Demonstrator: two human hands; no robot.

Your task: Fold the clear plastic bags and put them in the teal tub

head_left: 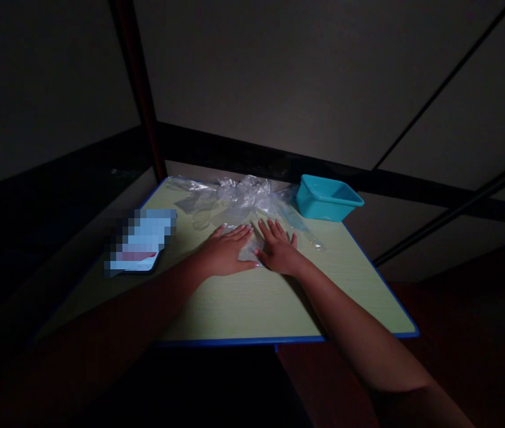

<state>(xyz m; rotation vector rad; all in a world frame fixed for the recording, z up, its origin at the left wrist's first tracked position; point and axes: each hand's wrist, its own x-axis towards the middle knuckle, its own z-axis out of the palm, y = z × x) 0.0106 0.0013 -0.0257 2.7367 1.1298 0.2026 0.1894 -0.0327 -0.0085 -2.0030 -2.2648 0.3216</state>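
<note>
The left hand [228,252] and right hand [280,249] lie flat, fingers spread, gripping nothing, equally close at the near end of the clear plastic [247,205], which sprawls widest left-to-right across the far worktop [243,309]

From my remote post I saw a pale yellow-green tabletop [238,309] with faint grain lines and blue trim [243,342]. Toward its far edge, clear plastic [250,196] gleamed whitish; at its far right corner, a bin [323,208] showed plain turquoise; on its left, a pixelated device [145,229] glowed light blue, banded dull red.
</note>
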